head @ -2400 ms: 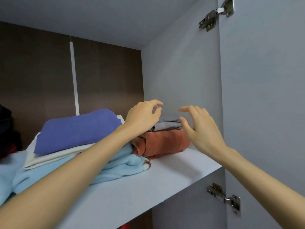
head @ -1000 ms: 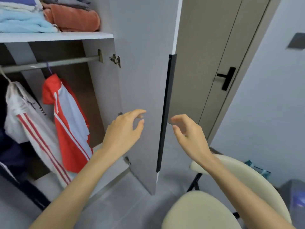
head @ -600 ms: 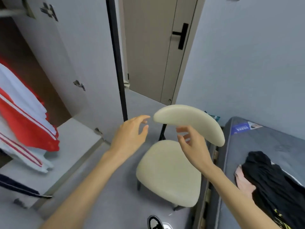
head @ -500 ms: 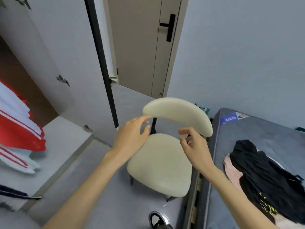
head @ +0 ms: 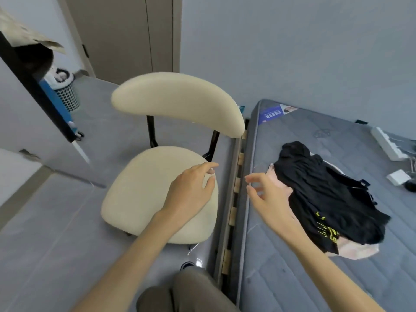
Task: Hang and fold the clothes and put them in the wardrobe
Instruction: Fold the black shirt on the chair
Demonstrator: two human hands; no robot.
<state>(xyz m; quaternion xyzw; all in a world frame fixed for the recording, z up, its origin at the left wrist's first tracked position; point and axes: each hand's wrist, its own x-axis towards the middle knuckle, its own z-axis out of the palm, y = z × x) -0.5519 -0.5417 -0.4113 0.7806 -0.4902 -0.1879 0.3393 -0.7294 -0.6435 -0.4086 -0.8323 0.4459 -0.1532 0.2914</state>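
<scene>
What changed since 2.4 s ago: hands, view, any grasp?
View swung from the wardrobe shelf down to the chair and mattress. The left hand and right hand left the folded stack; the right now nears the black garment. Both stayed empty, fingers loosely curled.

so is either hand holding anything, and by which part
Nothing is held. The left hand hovers above the chair seat and the right hand near the black garment on the mattress, both with loosely curled, empty fingers.
</scene>
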